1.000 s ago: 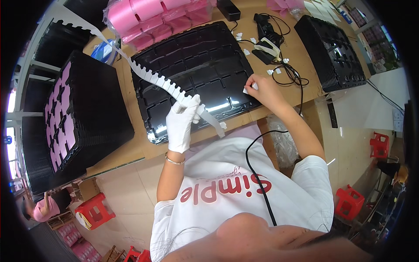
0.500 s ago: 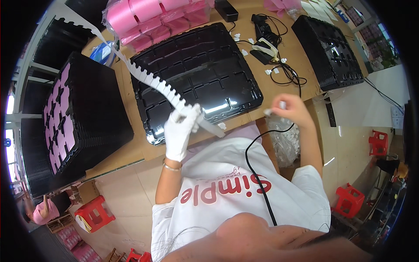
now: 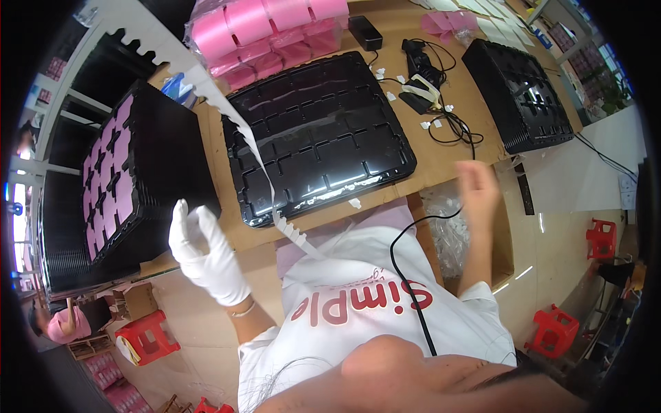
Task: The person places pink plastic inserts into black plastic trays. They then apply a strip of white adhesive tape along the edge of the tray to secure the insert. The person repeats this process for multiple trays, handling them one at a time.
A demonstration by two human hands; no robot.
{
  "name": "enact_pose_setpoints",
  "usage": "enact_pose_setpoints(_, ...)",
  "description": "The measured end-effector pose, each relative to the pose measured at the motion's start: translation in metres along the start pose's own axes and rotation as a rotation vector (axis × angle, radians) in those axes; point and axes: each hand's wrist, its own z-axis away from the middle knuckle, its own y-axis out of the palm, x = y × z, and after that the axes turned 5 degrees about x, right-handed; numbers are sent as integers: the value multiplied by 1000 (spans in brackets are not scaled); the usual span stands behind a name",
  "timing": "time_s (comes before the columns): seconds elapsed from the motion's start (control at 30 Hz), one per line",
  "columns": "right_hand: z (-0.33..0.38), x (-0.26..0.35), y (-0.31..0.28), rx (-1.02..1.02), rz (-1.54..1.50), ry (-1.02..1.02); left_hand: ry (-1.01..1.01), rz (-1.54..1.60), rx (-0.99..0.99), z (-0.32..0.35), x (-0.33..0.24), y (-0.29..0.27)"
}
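My left hand [image 3: 206, 256], in a white glove, hovers over the table's near edge with fingers apart and nothing in it. A long white notched strip [image 3: 256, 158] runs from the upper left down across the large black moulded tray [image 3: 323, 124]; its loose end hangs near my shirt, to the right of and apart from that hand. My bare right hand [image 3: 478, 191] is blurred and lifted off the table, right of the tray's near corner, loosely open, and I see nothing in it.
A stack of black trays with pink inserts [image 3: 127, 182] stands at the left. Pink rolls [image 3: 255, 31] lie at the back. Another black tray stack [image 3: 520, 86] sits at the right, beside cables and a black device [image 3: 421, 72]. Red stools [image 3: 148, 337] stand on the floor.
My left hand has let go of the white strip and moved left, off the tray. My right hand has left the tray's edge, moving right and back toward me.
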Motion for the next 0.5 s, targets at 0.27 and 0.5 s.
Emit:
enact_pose_setpoints(0.27, 64, 136, 170, 681, -568, -937, 383, -83, -430, -13, -40, 35)
enact_pose_setpoints(0.5, 65, 161, 169, 732, -576, -1265, 186, 293, -298, -36, -56, 21)
